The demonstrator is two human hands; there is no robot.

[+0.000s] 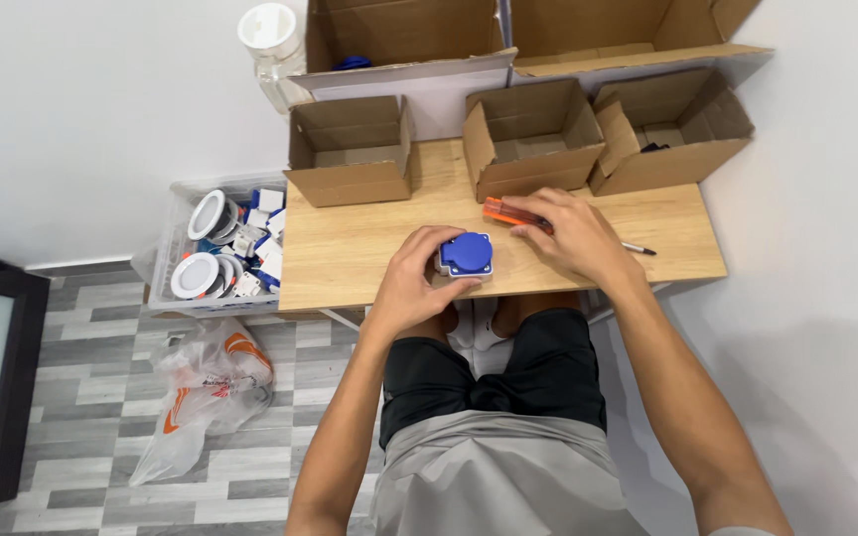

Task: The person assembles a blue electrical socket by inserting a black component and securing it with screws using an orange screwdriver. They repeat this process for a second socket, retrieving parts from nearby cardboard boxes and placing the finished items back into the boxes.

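socket: white box with a round blue lid, lid up, flat on the wood, gripped at its left side by the left hand
screwdriver: orange handle, lying flat, dark tip jutting right, under the right hand

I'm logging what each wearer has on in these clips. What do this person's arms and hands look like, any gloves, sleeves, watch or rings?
Both arms are bare up to the frame edge; no sleeves show. The left hand and right hand are ungloved, and no watch, bracelet or ring shows on the wrists or fingers. No cables or markings show either.
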